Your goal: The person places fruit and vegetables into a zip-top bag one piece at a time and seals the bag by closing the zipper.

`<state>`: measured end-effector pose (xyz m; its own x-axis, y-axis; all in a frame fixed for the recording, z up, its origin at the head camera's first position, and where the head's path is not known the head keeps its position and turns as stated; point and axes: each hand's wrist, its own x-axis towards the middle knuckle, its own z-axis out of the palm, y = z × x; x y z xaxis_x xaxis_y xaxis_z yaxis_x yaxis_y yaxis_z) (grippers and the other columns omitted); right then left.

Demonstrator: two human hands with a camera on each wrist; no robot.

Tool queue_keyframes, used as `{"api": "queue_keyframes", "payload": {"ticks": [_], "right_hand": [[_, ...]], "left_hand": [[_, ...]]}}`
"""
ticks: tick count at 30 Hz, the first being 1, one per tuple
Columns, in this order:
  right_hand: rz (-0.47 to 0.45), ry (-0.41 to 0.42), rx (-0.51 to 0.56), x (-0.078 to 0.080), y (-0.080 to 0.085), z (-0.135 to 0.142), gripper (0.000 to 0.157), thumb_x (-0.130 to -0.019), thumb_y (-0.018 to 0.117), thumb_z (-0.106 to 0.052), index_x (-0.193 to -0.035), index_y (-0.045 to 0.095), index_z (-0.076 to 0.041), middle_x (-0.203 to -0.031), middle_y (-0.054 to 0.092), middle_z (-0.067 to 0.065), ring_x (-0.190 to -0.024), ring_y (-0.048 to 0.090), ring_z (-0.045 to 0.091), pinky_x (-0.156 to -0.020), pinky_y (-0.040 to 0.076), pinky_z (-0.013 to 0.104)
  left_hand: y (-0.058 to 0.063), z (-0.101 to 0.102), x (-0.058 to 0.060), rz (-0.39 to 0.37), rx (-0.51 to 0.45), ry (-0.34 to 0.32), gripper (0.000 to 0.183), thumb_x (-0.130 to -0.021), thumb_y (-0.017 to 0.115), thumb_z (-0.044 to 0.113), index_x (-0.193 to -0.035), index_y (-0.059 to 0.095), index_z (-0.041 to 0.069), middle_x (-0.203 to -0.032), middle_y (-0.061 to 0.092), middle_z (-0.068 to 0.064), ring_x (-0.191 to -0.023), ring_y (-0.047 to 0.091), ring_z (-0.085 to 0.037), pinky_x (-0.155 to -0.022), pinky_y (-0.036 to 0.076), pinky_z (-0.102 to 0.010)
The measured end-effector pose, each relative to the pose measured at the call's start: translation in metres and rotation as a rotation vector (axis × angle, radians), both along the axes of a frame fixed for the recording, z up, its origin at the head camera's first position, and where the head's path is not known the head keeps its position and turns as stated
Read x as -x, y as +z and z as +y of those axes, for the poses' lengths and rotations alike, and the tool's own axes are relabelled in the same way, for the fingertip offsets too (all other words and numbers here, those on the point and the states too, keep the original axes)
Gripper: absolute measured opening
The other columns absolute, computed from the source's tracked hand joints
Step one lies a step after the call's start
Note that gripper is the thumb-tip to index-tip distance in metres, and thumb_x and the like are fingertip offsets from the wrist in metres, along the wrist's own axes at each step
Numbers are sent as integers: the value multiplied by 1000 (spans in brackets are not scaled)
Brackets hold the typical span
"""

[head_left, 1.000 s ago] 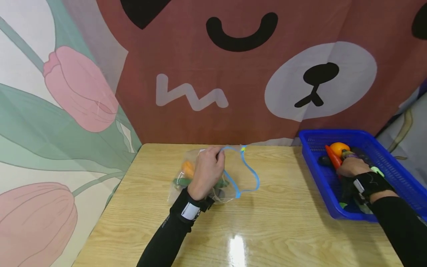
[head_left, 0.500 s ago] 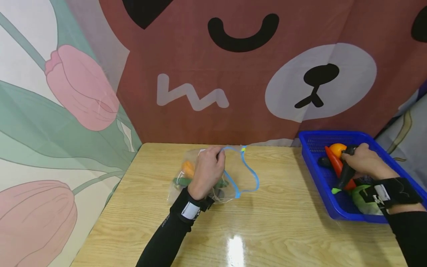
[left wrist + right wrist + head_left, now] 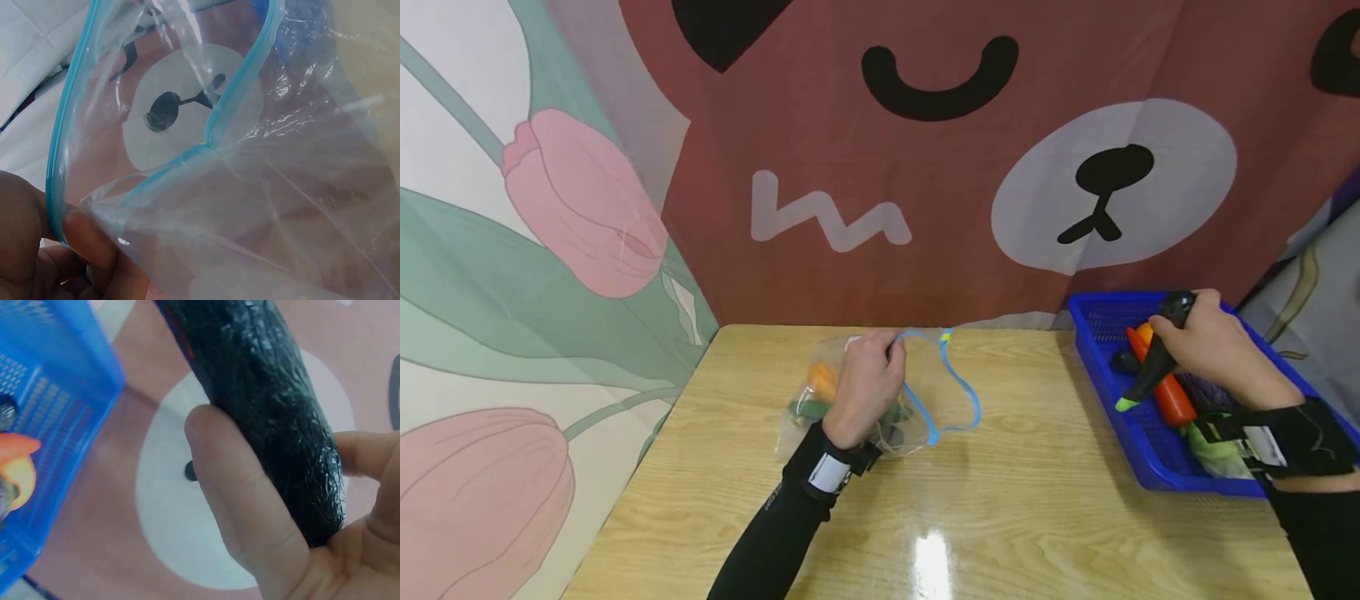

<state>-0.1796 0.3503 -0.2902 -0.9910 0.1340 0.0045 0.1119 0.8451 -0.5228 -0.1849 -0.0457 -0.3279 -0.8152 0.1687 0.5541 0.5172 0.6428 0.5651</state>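
Observation:
My left hand [image 3: 868, 379] pinches the rim of a clear zip bag [image 3: 936, 383] with a blue seal, lying on the table. In the left wrist view, the bag's mouth [image 3: 209, 140] gapes beside my thumb and fingers. An orange item [image 3: 822, 382] and green ones show through the plastic, partly covered by my hand. Over the blue basket [image 3: 1101, 417], my right hand [image 3: 1213, 342] grips a long, blackish vegetable [image 3: 1157, 358] with a bright green tip. Up close in the right wrist view, its skin looks glossy and wrinkled, and my thumb [image 3: 231, 481] lies along it.
Inside the basket are a red pepper-like vegetable [image 3: 1174, 402], a pale green round one [image 3: 1217, 450], a small dark one [image 3: 1125, 362] and an orange one, mostly hidden. The wooden table [image 3: 1022, 508] ends at a printed cloth [image 3: 820, 283].
My right hand has taken hold of the blackish vegetable and lifted it up from among the others, toward the basket's far side. My left hand has stayed on the bag.

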Motion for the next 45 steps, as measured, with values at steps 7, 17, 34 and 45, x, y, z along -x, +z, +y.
{"api": "queue_keyframes", "payload": {"ticks": [7, 17, 34, 45], "right_hand": [[69, 74, 82, -7, -1, -34, 74, -97, 45, -33, -134, 9, 19, -88, 51, 37, -53, 64, 26, -48, 52, 38], [171, 172, 179, -15, -7, -89, 72, -98, 47, -34, -141, 9, 10, -94, 52, 32, -62, 62, 25, -52, 50, 34], [381, 348, 456, -18, -26, -181, 51, -97, 52, -19, -136, 25, 0, -103, 52, 22, -85, 57, 31, -68, 50, 39], [322, 445, 499, -10, -50, -220, 49, -92, 62, -23, -133, 40, -8, -111, 57, 14, -90, 58, 22, -65, 49, 33]], "left_hand": [[0, 0, 0, 4, -4, -1, 35, -94, 49, 8, -59, 48, 12, -57, 41, 1, -49, 40, -12, -46, 33, -24], [-2, -1, 1, -4, 8, 10, 34, -94, 48, 9, -60, 49, 12, -57, 41, 2, -49, 40, -11, -45, 33, -24], [-2, 0, 1, -4, 3, 2, 34, -94, 49, 8, -61, 50, 12, -59, 42, 1, -49, 40, -11, -46, 34, -24], [-2, 0, 2, 71, 37, 26, 32, -92, 52, 6, -60, 48, 11, -58, 42, 1, -50, 40, -13, -47, 32, -26]]}}
